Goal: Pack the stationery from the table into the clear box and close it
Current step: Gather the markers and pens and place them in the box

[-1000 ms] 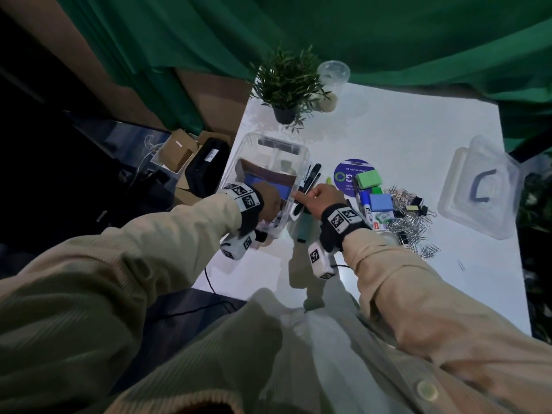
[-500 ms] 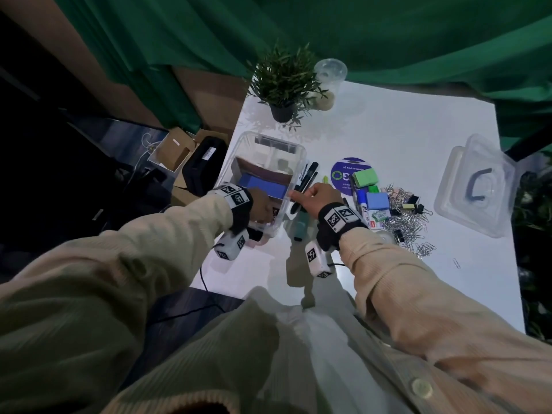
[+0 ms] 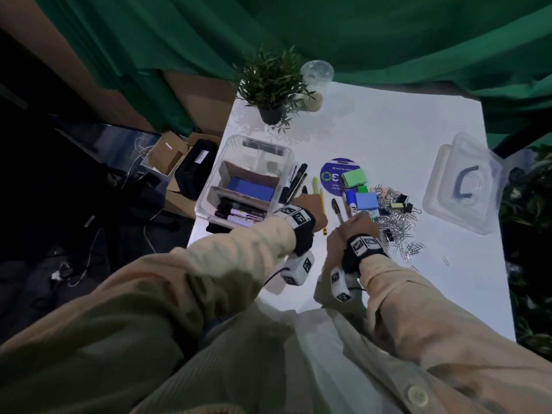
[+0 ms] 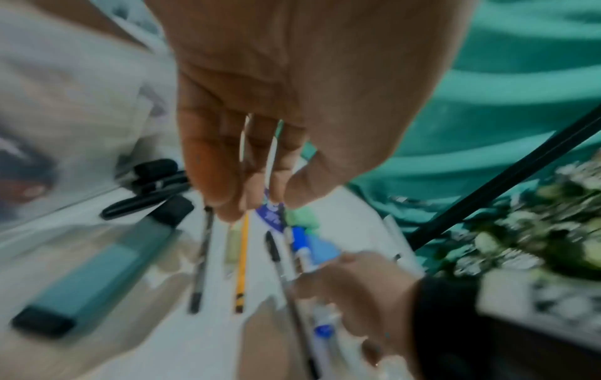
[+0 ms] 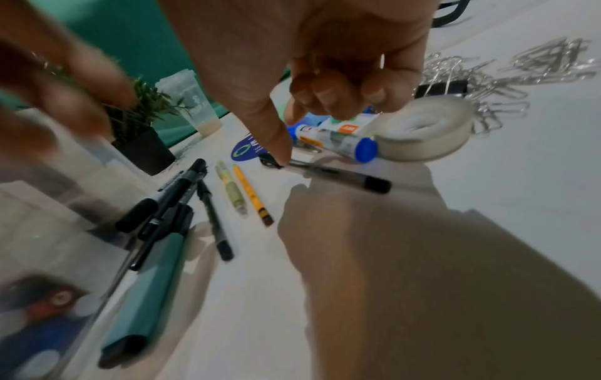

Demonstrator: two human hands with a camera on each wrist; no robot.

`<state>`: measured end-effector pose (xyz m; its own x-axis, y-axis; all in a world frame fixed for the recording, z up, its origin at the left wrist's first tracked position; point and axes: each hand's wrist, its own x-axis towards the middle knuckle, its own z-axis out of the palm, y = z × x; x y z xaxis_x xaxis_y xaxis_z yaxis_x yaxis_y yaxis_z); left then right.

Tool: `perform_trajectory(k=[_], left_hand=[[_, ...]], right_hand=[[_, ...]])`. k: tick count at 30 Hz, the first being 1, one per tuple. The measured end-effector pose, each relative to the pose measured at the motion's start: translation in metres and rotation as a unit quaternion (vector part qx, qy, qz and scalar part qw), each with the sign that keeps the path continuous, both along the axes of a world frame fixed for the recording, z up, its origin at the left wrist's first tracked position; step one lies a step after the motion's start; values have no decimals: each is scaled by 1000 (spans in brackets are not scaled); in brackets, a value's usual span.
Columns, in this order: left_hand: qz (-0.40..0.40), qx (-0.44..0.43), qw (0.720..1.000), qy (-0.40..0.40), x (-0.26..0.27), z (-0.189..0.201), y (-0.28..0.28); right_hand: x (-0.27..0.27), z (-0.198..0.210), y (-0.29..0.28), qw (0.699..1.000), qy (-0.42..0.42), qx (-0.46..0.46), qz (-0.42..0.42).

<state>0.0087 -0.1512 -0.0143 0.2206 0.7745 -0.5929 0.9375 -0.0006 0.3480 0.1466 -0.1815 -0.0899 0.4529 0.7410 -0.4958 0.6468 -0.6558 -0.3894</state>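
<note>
Nearest the counter's (image 3: 388,288) front edge, bare surface. The right hand (image 3: 355,227) pinches a black pen (image 5: 338,173) with a curled grip. Just left, the left hand (image 3: 309,209) hovers, fingers (image 4: 227,180) straight and loose, empty, over a yellow pencil (image 5: 252,195). The clear box (image 3: 286,153) sits at the left edge, markers inside. Its lid (image 3: 466,180) lies at the right edge.

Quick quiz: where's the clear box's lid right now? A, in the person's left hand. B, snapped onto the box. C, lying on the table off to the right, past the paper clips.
C: the lid lies on the table's right side, beyond the paper clips, while the clear box stands open.
</note>
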Motion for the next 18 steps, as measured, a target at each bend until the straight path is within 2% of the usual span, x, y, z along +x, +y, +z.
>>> perform_trajectory(k=[4,10,18], left_hand=[[-12,-4,996,91,3,-37,-2],[-33,52,983,175,-5,-53,1],[3,43,991,129,-13,-62,7]], right_hand=[[20,-5,0,1000,3,11,23],[38,-8,6,999,7,16,41],[40,-5,26,994,12,1,112]])
